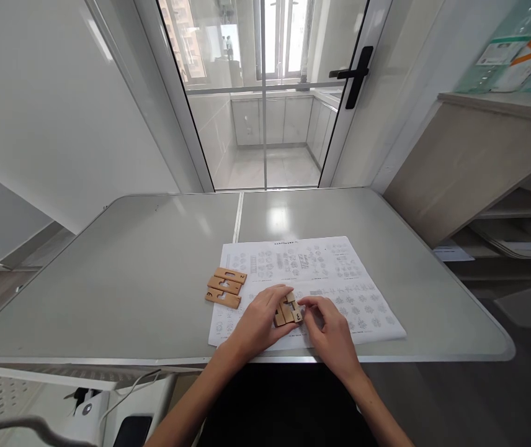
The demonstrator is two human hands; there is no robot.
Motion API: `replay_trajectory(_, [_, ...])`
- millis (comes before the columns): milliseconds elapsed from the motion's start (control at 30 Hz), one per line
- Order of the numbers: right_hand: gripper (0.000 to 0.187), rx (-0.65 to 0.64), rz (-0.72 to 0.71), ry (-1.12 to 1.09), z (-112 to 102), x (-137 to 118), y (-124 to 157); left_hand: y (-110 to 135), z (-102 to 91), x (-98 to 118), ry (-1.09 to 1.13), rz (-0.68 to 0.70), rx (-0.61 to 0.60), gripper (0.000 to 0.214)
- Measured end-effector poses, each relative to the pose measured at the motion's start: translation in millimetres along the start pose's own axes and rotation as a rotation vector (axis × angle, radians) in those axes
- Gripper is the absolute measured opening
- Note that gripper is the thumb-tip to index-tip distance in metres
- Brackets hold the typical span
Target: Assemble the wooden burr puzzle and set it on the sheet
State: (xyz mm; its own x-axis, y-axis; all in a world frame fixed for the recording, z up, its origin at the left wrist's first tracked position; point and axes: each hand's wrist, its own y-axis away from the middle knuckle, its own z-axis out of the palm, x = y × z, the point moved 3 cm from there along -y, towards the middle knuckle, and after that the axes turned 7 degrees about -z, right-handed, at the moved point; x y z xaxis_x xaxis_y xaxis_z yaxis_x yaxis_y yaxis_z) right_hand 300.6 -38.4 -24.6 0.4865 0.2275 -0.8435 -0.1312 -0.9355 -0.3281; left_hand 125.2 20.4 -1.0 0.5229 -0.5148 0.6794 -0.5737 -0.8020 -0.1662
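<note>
My left hand (263, 313) is curled around the left side of several notched wooden puzzle pieces (288, 312) fitted against each other, one marked with a 3. At their right edge, my right hand (328, 329) touches the pieces with bent fingers; whether it pinches one I cannot make out. Both hands are low over a printed instruction sheet (372, 310) covered with small diagrams. To the left, three flat wooden puzzle pieces (226, 287) with cut-out slots and numbers lie side by side, partly on the sheet.
The grey folding table (107, 279) has a seam and a metal front edge. Beyond it stands a glass door (265, 124) with a black handle (356, 76). Wooden shelves (479, 143) are at the right. A phone (133, 431) and cables lie below the table at lower left.
</note>
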Motion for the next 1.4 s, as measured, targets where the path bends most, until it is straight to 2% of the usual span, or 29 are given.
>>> replay_trajectory(100, [0.018, -0.004, -0.018, 0.009, 0.0, -0.9, -0.1, 6.3, -3.3, -0.5, -0.073, 0.033, 0.078, 0.080])
replay_trajectory(233, [0.017, -0.019, -0.043, 0.023, 0.3, -3.2, -0.3, 15.7, -6.8, -2.4, -0.138, -0.014, 0.147, 0.087])
replay_trajectory(500, [0.015, -0.055, -0.100, 0.039, 0.5, -4.8, -0.9, 30.5, -2.5, -6.4, -0.053, -0.091, 0.223, 0.068])
replay_trajectory(633, [0.015, -0.073, -0.124, 0.046, 0.4, -7.0, -1.1, 32.3, -10.1, -7.8, 0.075, -0.207, 0.306, 0.059])
replay_trajectory(767, [0.013, -0.092, -0.131, 0.048, 0.5, -8.2, -1.1, 31.8, -21.2, -8.3, 0.280, -0.343, 0.353, 0.032])
replay_trajectory(900, [0.014, -0.110, -0.131, 0.045, 1.4, -7.5, -0.7, 33.7, -23.6, -15.9, 0.644, -0.452, 0.362, 0.055])
replay_trajectory(1067, [0.014, -0.127, -0.120, 0.047, 2.3, -7.5, -0.2, 36.0, -17.9, -25.7, 0.926, -0.589, 0.301, 0.056])
replay_trajectory(1267, [0.019, -0.144, -0.128, 0.062, 1.4, -10.2, -0.1, 31.6, -21.2, -25.5, 1.105, -0.552, 0.342, 0.056])
replay_trajectory(1400, [0.031, -0.137, -0.131, 0.080, 2.9, -8.2, 0.6, 31.7, -21.6, -25.2, 1.091, -0.551, 0.308, 0.058])
